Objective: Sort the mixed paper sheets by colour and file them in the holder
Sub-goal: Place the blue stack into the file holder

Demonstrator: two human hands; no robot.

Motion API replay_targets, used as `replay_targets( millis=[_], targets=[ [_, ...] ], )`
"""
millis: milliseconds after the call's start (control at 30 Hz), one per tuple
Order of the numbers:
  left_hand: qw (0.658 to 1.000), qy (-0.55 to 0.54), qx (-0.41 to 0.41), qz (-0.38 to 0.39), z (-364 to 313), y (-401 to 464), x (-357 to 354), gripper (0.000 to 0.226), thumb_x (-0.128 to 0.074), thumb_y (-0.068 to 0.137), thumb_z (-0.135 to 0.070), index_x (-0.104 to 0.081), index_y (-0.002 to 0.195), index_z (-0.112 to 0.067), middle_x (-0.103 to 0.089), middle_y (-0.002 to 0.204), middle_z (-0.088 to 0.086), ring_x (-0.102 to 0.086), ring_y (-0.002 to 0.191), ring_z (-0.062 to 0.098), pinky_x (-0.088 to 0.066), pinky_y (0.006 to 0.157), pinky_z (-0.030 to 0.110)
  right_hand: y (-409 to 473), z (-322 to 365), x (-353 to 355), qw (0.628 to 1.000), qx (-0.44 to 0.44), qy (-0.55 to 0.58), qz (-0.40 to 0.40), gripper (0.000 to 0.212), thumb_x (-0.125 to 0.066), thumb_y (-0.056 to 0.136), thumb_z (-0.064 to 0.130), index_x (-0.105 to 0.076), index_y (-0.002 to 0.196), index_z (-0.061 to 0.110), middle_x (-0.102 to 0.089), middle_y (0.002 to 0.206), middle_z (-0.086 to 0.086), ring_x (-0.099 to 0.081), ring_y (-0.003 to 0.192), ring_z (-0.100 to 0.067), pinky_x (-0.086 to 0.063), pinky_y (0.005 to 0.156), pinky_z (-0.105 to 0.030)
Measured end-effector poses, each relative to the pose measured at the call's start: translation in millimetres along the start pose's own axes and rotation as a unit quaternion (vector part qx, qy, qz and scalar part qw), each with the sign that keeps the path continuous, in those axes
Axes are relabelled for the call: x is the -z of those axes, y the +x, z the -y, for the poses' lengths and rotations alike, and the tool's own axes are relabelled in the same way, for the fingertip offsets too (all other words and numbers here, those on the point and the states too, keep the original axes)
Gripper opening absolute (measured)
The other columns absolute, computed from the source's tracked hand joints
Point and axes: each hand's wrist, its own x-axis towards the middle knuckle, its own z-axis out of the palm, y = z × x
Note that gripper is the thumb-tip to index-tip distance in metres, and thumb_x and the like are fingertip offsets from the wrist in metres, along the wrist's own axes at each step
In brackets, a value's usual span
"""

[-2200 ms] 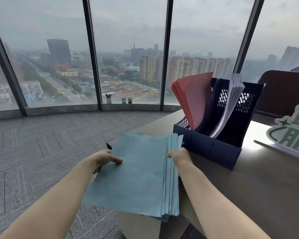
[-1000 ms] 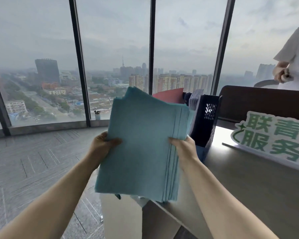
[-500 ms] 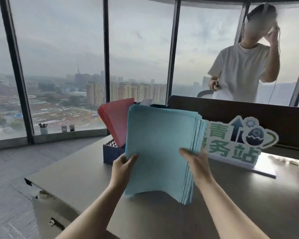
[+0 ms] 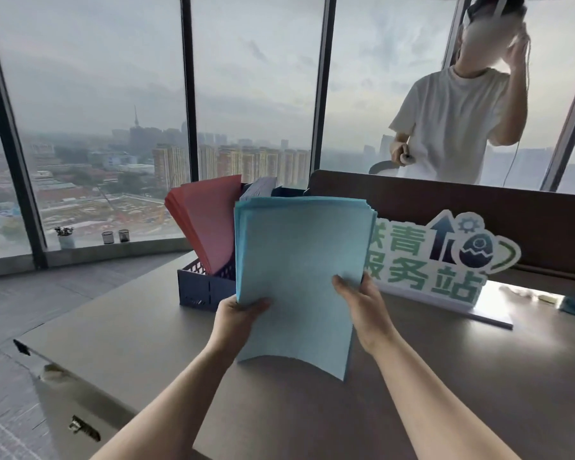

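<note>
A stack of light blue paper sheets (image 4: 299, 267) stands upright with its bottom edge on the grey table (image 4: 445, 376). My left hand (image 4: 238, 315) grips its left edge low down, and my right hand (image 4: 359, 303) grips its right edge. Behind the stack sits the dark blue mesh file holder (image 4: 206, 287). A bundle of red sheets (image 4: 210, 224) leans in its left slot. White sheets (image 4: 258, 190) show in a slot behind, mostly hidden by the blue stack.
A white and green cut-out sign (image 4: 442, 260) stands on the table to the right of the stack. A dark partition (image 4: 478, 210) runs behind it, with a person in a white T-shirt (image 4: 452, 121) beyond. The table's left edge drops to the floor.
The blue stack went from lying flat at the table edge to upright in both hands. It now stands on the table in front of the holder, and my view has swung right.
</note>
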Motion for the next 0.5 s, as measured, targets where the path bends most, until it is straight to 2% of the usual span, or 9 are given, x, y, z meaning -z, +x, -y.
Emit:
replay_targets(
  millis=[67,133,200,267,300,367,433,500],
  targets=[
    [1.0,0.012,-0.022,-0.012,-3.2,4.6,0.3,0.02,-0.078,0.078,-0.003,-0.075,0.065,-0.017,-0.069,0.066,-0.009,-0.058,0.068,0.014,-0.048,0.071,0.032,2.1,5.6,4.4,0.998,0.019,-0.055,-0.029,0.034,-0.061,0.092,0.001,-0.057,0.12,0.018,-0.072,0.109,-0.004,-0.068,0.102,-0.024,-0.053,0.092,-0.04],
    [0.997,0.049,-0.061,-0.01,-12.4,11.9,5.3,0.022,-0.081,0.076,-0.009,-0.076,0.063,-0.026,-0.066,0.063,-0.013,-0.055,0.066,0.011,-0.047,0.069,0.031,4.7,21.4,12.5,0.99,0.056,-0.099,-0.084,0.052,-0.066,0.088,0.003,-0.047,0.131,0.025,-0.067,0.116,-0.004,-0.067,0.101,-0.023,-0.053,0.084,-0.033],
    [0.985,0.136,-0.11,-0.011,-28.8,19.7,10.4,0.014,-0.082,0.07,-0.024,-0.073,0.067,-0.035,-0.06,0.055,-0.016,-0.049,0.059,0.009,-0.044,0.063,0.029,10.6,44.5,23.4,0.955,0.138,-0.215,-0.151,0.08,-0.073,0.085,0.015,-0.028,0.148,0.034,-0.049,0.14,0.001,-0.054,0.121,-0.015,-0.046,0.1,-0.033],
    [0.952,0.256,-0.165,-0.014,-49.4,23.5,11.5,0.018,-0.081,0.072,-0.031,-0.068,0.067,-0.043,-0.052,0.045,-0.016,-0.042,0.05,0.008,-0.038,0.055,0.028,18.2,66.1,33.2,0.897,0.223,-0.353,-0.144,0.092,-0.078,0.079,0.025,-0.022,0.151,0.039,-0.037,0.152,0.008,-0.035,0.138,-0.012,-0.031,0.113,-0.035],
    [0.929,0.314,-0.194,-0.013,-61.3,23.3,10.3,0.017,-0.08,0.075,-0.032,-0.068,0.07,-0.042,-0.05,0.043,-0.014,-0.042,0.047,0.011,-0.036,0.053,0.029,21.6,76.3,35.5,0.884,0.244,-0.382,-0.111,0.091,-0.08,0.077,0.027,-0.026,0.149,0.042,-0.041,0.149,0.009,-0.035,0.138,-0.012,-0.03,0.112,-0.035],
    [0.875,0.413,-0.252,-0.002,-86.9,19.3,5.4,0.008,-0.077,0.079,-0.038,-0.071,0.078,-0.032,-0.052,0.047,-0.008,-0.051,0.051,0.02,-0.04,0.053,0.03,27.8,88.8,39.4,0.907,0.237,-0.346,-0.032,0.078,-0.083,0.074,0.021,-0.045,0.137,0.046,-0.061,0.13,0.005,-0.054,0.119,-0.011,-0.042,0.099,-0.032],
    [0.828,0.473,-0.302,0.007,-103.2,17.4,0.1,0.016,-0.073,0.082,-0.043,-0.072,0.081,-0.027,-0.059,0.057,-0.004,-0.06,0.061,0.027,-0.046,0.057,0.033,27.1,88.9,41.0,0.943,0.204,-0.263,0.013,0.047,-0.081,0.074,0.008,-0.067,0.109,0.036,-0.073,0.099,-0.003,-0.063,0.088,-0.014,-0.051,0.079,-0.035],
    [0.809,0.49,-0.326,0.012,-110.6,17.2,-2.7,0.019,-0.073,0.081,-0.046,-0.071,0.082,-0.026,-0.062,0.063,-0.005,-0.062,0.066,0.027,-0.045,0.059,0.032,21.4,76.9,41.7,0.961,0.174,-0.214,0.001,0.027,-0.078,0.077,0.001,-0.073,0.087,0.026,-0.074,0.083,-0.003,-0.062,0.075,-0.014,-0.051,0.072,-0.036]
  ],
)
